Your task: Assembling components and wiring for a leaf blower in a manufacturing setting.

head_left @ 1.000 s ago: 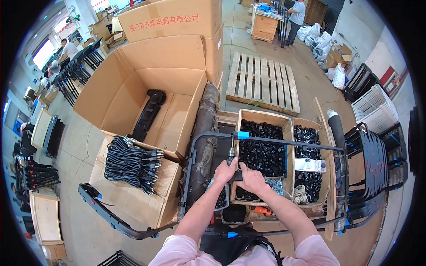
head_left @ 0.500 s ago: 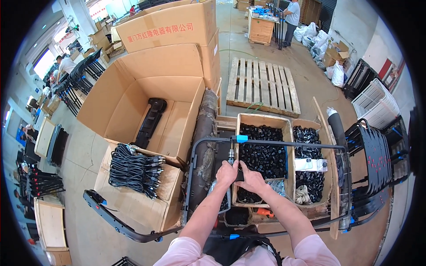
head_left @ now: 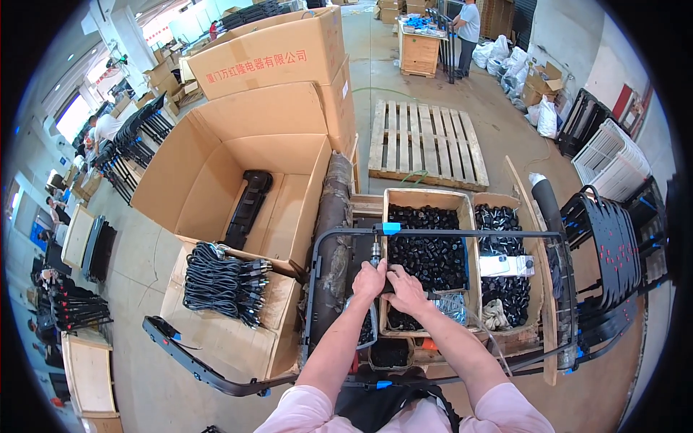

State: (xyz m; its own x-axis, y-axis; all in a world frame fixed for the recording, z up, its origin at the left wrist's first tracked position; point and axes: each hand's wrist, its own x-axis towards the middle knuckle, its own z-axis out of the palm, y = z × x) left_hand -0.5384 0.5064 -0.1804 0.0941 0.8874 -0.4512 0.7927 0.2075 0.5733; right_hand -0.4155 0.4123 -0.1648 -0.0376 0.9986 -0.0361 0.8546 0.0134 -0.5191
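My left hand (head_left: 369, 281) is wrapped round a power drill (head_left: 375, 249), whose metal chuck points away from me. Its bit meets the far bar of a black tubular frame (head_left: 462, 233) beside a blue clip (head_left: 391, 229). Close against it, my right hand (head_left: 406, 289) has its fingers curled on the drill's body, most of which the two hands hide. The frame rests across dark padded rails (head_left: 333, 252) and comes round toward my waist, with a curved black end (head_left: 195, 361) reaching out at the left.
Beneath the frame, a wooden bin (head_left: 429, 193) holds black caps, and a second bin (head_left: 538, 289) holds black parts and a white box (head_left: 504, 266). Bundled black cables (head_left: 225, 285) lie on a carton at left, near a large open box (head_left: 173, 180). A pallet (head_left: 426, 144) lies beyond.
My right hand has drawn in closer with its fingers more curled. A clear hose now shows by my right forearm. The whole view has shifted slightly; the drill stays at the same bar.
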